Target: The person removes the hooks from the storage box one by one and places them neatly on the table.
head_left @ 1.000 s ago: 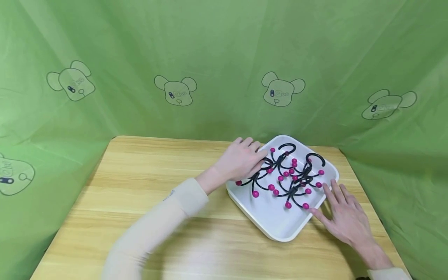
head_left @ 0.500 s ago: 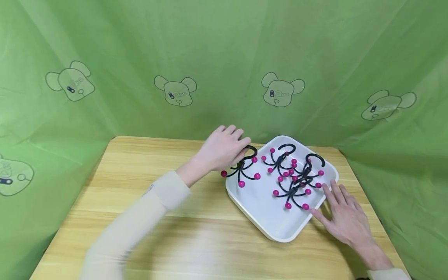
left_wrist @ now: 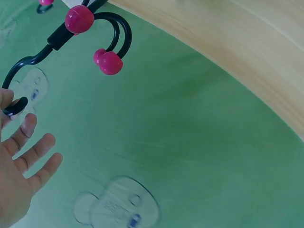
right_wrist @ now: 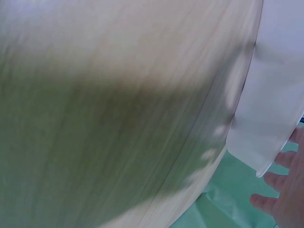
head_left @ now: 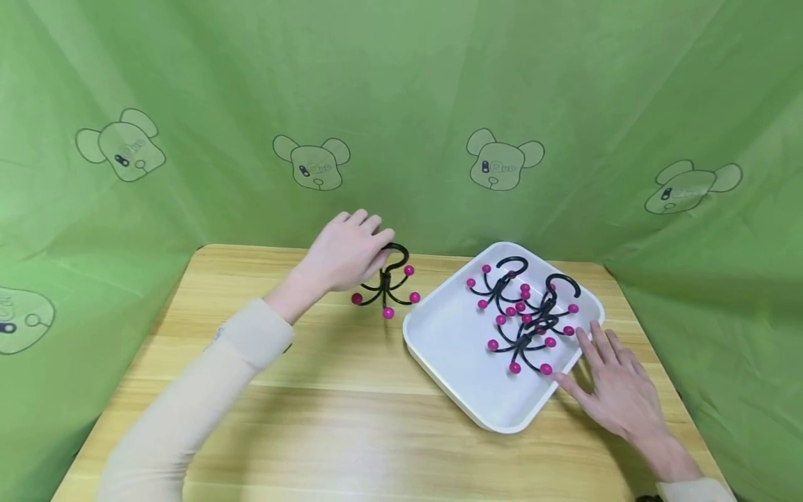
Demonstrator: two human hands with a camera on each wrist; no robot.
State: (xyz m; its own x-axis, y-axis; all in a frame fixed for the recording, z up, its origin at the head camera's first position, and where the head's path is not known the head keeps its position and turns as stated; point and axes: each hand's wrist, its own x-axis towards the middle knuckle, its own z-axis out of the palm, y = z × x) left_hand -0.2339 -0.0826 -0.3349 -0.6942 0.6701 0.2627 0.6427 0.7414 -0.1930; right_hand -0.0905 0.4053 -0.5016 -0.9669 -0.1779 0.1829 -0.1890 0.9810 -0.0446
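Note:
My left hand (head_left: 349, 252) pinches the curved top of a black multi-prong hanging hook (head_left: 385, 280) with pink ball tips. It holds the hook over the back of the table, left of the white tray (head_left: 461, 376). In the left wrist view the thumb and forefinger grip the hook's curl (left_wrist: 21, 69), while the other fingers are spread. Three similar hooks lie in the tray: one at the back (head_left: 500, 286), one at the right (head_left: 548, 302) and one in front (head_left: 522, 341), the last two overlapping. My right hand (head_left: 621, 387) rests on the tray's right rim, fingers extended.
The tray sits at an angle on the right part of a wooden table (head_left: 314, 425). A green curtain (head_left: 401, 84) with bear-head drawings stands close behind the table's back edge and along both sides.
My left hand has carried one hook out of the tray, leftward past its left rim and over the table. The right hand and the tray have stayed in place.

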